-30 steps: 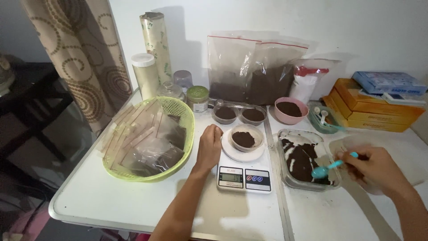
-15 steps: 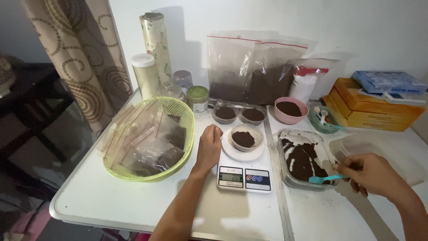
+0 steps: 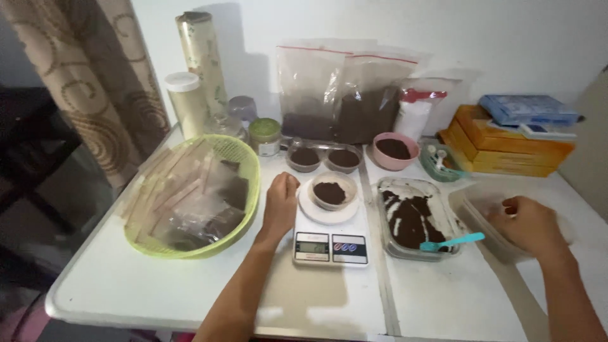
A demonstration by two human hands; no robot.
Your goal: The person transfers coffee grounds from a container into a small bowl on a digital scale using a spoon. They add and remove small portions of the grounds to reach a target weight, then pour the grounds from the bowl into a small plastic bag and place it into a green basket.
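My left hand [image 3: 281, 204] lay flat and empty, fingers loose, against the left edge of the digital scale [image 3: 330, 239]; the small bowl of dark powder [image 3: 331, 192] sat on its plate. My right hand [image 3: 531, 223] curled in the clear empty tub [image 3: 482, 204]; whether that grip held anything, I could not tell. Teal spoon [image 3: 451, 241] rested on the powder tray [image 3: 413, 218]. Bare surface [image 3: 114, 285] ran to the near edge. Green basket [image 3: 193, 195] crowded left; jars, bags, orange boxes [image 3: 505, 142] lined the wall.
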